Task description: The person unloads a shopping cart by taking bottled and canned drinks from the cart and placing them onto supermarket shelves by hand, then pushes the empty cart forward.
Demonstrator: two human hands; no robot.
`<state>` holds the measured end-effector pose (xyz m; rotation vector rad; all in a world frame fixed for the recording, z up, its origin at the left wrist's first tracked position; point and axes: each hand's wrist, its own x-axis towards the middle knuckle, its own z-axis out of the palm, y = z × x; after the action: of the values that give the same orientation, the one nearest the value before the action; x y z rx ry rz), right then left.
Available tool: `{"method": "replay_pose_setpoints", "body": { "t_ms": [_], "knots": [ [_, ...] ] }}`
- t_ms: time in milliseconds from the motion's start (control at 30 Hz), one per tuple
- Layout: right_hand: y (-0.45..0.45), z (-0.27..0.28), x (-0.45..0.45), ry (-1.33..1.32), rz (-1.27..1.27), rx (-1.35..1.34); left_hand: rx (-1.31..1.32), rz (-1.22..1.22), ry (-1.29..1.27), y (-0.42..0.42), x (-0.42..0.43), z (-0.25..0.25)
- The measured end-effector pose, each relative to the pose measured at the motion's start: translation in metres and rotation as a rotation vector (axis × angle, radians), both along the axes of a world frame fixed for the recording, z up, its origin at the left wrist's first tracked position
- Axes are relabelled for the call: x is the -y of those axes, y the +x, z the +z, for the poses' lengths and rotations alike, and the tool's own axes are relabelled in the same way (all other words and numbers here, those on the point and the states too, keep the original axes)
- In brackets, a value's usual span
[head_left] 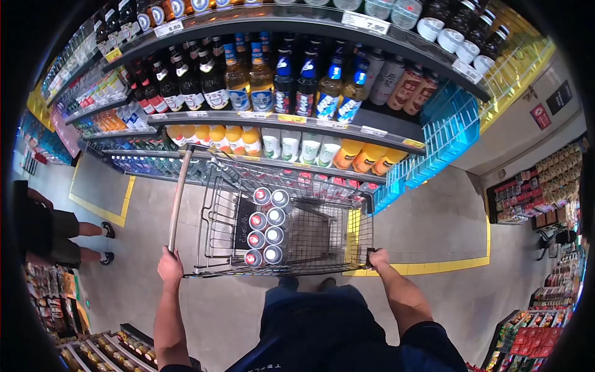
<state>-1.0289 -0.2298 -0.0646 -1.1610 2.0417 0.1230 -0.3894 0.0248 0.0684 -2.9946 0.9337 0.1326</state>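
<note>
A wire shopping cart (310,268) stands sideways in front of me, close to the drink shelves. My left hand (170,265) is closed round the near end of the cart's long handle (180,201). At the cart's opposite end, my right hand (377,258) is closed on the near corner of its rim. Inside the basket, toward the handle, several cans or bottles stand upright in two columns, some with red tops (256,220) and others with pale tops (276,216). Beside them lies a dark panel (244,224) with faint writing.
Shelves (260,118) of bottles and cans run across the top. A person (65,235) in shorts stands at the left. Yellow floor tape (434,268) lies to the right. More stocked shelves (539,180) line the right side, with others (108,353) at the lower left.
</note>
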Motion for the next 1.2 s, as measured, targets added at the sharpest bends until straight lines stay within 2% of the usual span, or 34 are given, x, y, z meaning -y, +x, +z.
{"method": "replay_pose_setpoints", "body": {
  "t_ms": [33, 67, 100, 167, 267, 367, 433, 500, 667, 733, 767, 867, 1033, 1200],
  "knots": [
    [-0.003, 0.008, -0.004, -0.127, -0.088, -0.031, 0.010, 0.023, -0.003, -0.013, 0.000, 0.000],
    [-0.008, 0.018, -0.012, -0.137, -0.206, 0.028, 0.014, 0.026, -0.009, -0.023, 0.002, 0.001],
    [-0.017, 0.006, -0.016, -0.144, -0.199, 0.037, 0.016, 0.020, -0.004, -0.033, 0.007, 0.002],
    [-0.047, -0.042, -0.032, -0.176, -0.364, 0.230, 0.024, 0.022, 0.003, -0.053, 0.012, 0.005],
    [-0.034, -0.022, -0.042, -0.140, -0.453, 0.324, 0.042, -0.001, -0.005, -0.071, 0.025, 0.003],
    [-0.076, -0.081, -0.028, -0.066, -0.359, 0.454, 0.055, 0.013, 0.019, -0.087, 0.036, 0.006],
    [-0.084, -0.040, -0.021, -0.060, -0.386, 0.511, 0.042, 0.019, 0.017, -0.096, 0.039, 0.004],
    [-0.085, -0.004, -0.006, -0.043, -0.223, 0.447, 0.033, -0.022, -0.004, -0.099, 0.042, 0.002],
    [-0.095, -0.014, 0.014, -0.060, -0.221, 0.493, 0.020, 0.043, 0.000, -0.114, 0.056, 0.002],
    [-0.094, -0.010, 0.017, -0.103, -0.468, 0.678, -0.003, 0.054, -0.014, -0.120, 0.058, 0.004],
    [-0.092, -0.006, 0.017, -0.117, -0.471, 0.674, -0.010, 0.047, -0.025, -0.124, 0.059, 0.006],
    [-0.077, 0.012, 0.003, -0.248, -0.704, 0.720, -0.081, 0.101, -0.168, -0.135, 0.066, 0.014],
    [-0.089, -0.002, 0.003, -0.205, -0.629, 0.642, -0.078, 0.102, -0.181, -0.126, 0.065, 0.004],
    [-0.084, -0.007, 0.014, -0.178, -0.579, 0.545, -0.199, 0.081, -0.225, -0.114, 0.062, -0.002]
  ]
}}
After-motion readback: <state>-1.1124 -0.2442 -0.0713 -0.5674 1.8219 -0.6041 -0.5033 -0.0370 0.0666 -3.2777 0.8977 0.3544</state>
